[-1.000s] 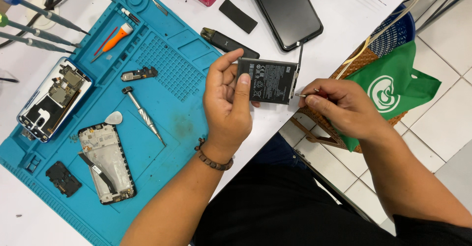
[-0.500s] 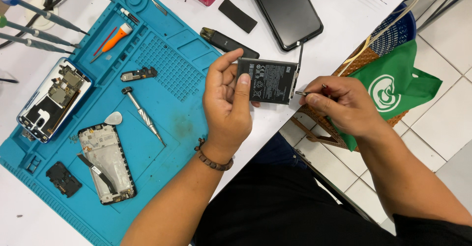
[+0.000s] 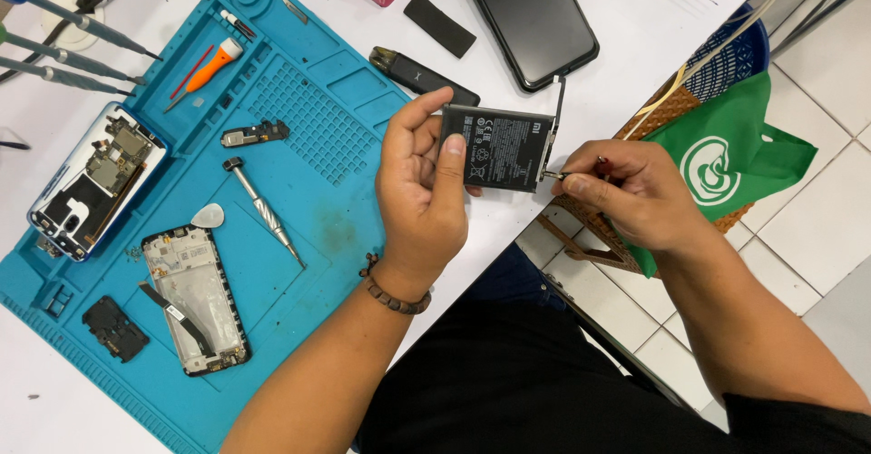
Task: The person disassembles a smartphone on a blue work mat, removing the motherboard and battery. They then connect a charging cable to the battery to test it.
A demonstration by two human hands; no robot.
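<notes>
Holding a flat black battery (image 3: 502,148) above the tabletop (image 3: 635,28) edge, the left hand (image 3: 425,191) clamps its sides; the right hand (image 3: 626,191) pinches a tool at its connector. It looks light, rigid, puncture-prone: grip edges only.

The worktop (image 3: 635,28) is white and smooth, and the light on it is even and bright, with only soft shadows. A large blue mat (image 3: 318,118) covers its left part. On the right, beside the edge of the worktop, the floor (image 3: 817,227) is made of pale square tiles with thin dark joints. A woven basket (image 3: 671,114) stands on this floor, and a green bag (image 3: 726,159) lies in it.
</notes>
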